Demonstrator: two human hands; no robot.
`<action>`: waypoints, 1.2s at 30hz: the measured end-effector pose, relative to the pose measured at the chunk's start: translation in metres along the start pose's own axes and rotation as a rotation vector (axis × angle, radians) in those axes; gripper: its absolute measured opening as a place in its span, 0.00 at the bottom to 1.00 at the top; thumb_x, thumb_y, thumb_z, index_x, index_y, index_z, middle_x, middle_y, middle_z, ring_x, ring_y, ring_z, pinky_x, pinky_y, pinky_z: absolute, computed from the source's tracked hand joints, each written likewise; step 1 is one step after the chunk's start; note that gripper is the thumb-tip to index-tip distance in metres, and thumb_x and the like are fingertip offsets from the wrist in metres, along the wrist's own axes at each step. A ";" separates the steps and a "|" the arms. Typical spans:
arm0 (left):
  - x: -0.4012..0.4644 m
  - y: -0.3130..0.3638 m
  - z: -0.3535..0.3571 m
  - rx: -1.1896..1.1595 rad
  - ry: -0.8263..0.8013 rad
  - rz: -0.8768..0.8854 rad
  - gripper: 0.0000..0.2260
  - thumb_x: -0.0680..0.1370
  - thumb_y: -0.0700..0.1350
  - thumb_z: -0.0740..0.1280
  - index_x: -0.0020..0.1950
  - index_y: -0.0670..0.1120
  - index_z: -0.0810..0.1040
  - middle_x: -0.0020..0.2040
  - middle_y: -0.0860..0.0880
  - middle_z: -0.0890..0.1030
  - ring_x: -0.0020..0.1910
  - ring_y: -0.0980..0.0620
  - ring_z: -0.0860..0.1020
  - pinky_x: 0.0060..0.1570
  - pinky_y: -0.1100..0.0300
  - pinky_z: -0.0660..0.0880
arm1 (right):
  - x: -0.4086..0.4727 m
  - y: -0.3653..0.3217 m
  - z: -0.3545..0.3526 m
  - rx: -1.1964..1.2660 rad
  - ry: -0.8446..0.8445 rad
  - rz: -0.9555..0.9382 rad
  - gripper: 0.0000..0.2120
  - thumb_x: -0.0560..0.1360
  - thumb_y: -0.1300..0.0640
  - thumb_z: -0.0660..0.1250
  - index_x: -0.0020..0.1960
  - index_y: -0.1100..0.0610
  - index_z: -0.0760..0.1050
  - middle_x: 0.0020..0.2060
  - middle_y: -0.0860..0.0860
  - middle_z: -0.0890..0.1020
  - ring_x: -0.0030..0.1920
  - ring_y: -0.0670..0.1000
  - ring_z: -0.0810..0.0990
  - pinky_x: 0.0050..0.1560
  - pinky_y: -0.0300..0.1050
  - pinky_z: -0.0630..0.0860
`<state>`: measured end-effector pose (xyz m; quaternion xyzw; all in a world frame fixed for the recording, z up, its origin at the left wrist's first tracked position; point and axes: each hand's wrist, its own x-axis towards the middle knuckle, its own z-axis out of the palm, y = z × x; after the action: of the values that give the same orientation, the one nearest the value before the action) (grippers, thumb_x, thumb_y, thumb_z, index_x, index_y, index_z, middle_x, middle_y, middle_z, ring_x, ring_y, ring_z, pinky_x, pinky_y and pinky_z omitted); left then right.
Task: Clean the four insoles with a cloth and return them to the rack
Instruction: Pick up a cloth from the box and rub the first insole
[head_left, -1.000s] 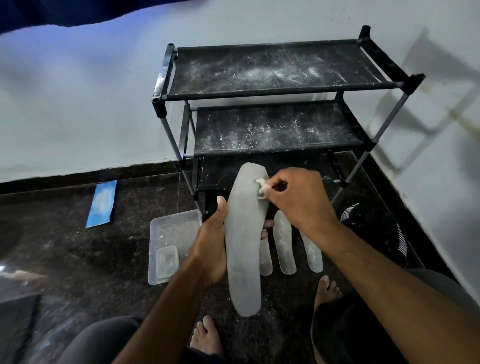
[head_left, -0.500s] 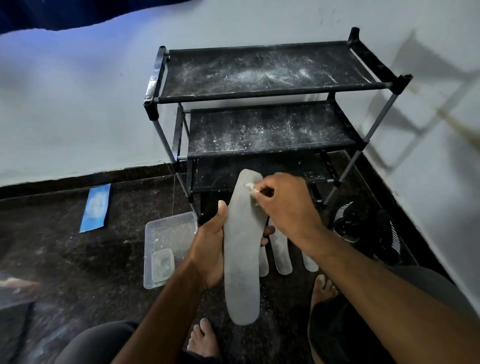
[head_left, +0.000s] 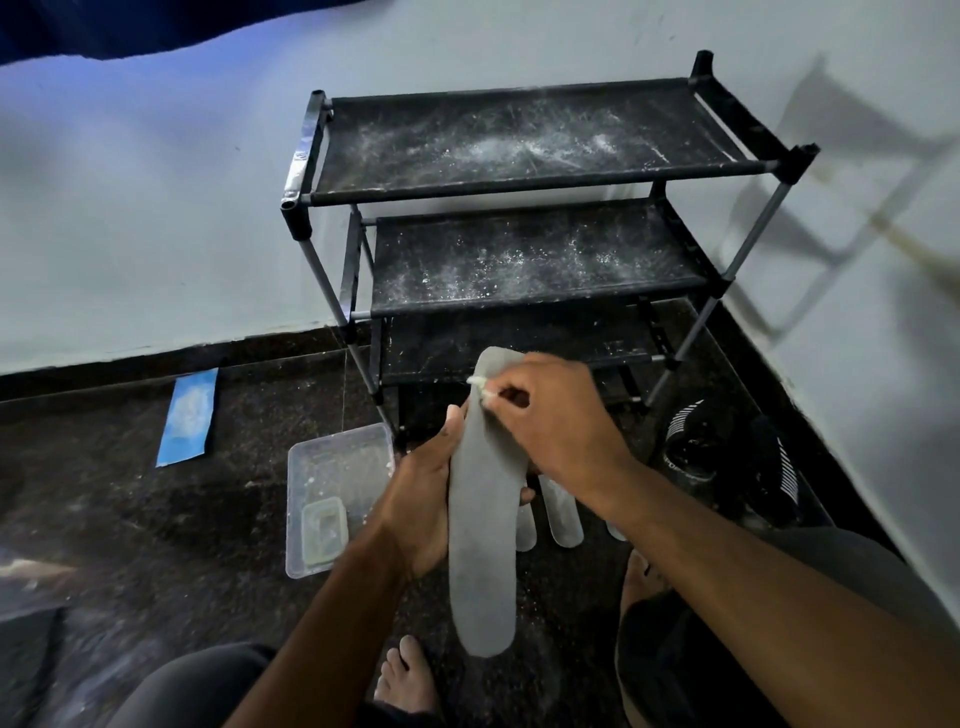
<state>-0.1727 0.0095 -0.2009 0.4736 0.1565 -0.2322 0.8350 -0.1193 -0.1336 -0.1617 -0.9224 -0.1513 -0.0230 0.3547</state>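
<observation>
A long grey insole (head_left: 483, 545) stands upright in front of me, gripped around its middle by my left hand (head_left: 418, 504). My right hand (head_left: 558, 421) presses a small white cloth (head_left: 480, 387) against the insole's upper left edge. Three more pale insoles (head_left: 561, 514) lie on the dark floor behind it, mostly hidden by my hands. The black three-tier rack (head_left: 519, 182) stands beyond, its shelves dusted with white powder and holding no insoles.
A clear plastic tray (head_left: 332, 467) with a small container inside sits on the floor at the left. A blue packet (head_left: 189, 415) lies further left. Dark shoes (head_left: 727, 457) sit right of the rack by the wall. My bare feet are below.
My right hand has slid the cloth from the insole's right side across toward its upper left edge. The insole has stayed in my left hand.
</observation>
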 end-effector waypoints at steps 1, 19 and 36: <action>0.001 0.000 -0.001 -0.008 0.021 0.008 0.27 0.84 0.60 0.56 0.72 0.43 0.76 0.64 0.34 0.80 0.56 0.39 0.83 0.48 0.48 0.82 | -0.003 -0.003 0.003 0.013 -0.049 -0.038 0.05 0.76 0.57 0.71 0.48 0.56 0.84 0.43 0.48 0.82 0.43 0.44 0.78 0.48 0.37 0.75; -0.002 0.000 -0.007 0.010 -0.069 -0.057 0.30 0.85 0.61 0.52 0.70 0.39 0.77 0.61 0.28 0.79 0.48 0.38 0.82 0.47 0.48 0.82 | 0.008 0.006 -0.007 0.177 -0.010 0.001 0.02 0.72 0.59 0.73 0.44 0.54 0.85 0.40 0.45 0.84 0.40 0.40 0.80 0.41 0.30 0.74; 0.003 -0.002 -0.011 0.014 -0.077 0.019 0.28 0.85 0.63 0.51 0.69 0.47 0.79 0.61 0.28 0.78 0.52 0.35 0.76 0.56 0.43 0.73 | 0.015 0.015 -0.011 0.036 0.200 0.010 0.03 0.73 0.58 0.73 0.46 0.55 0.82 0.41 0.46 0.81 0.40 0.42 0.78 0.40 0.29 0.73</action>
<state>-0.1718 0.0171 -0.2089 0.4718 0.1183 -0.2435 0.8391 -0.0993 -0.1476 -0.1611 -0.9096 -0.1111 -0.1106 0.3848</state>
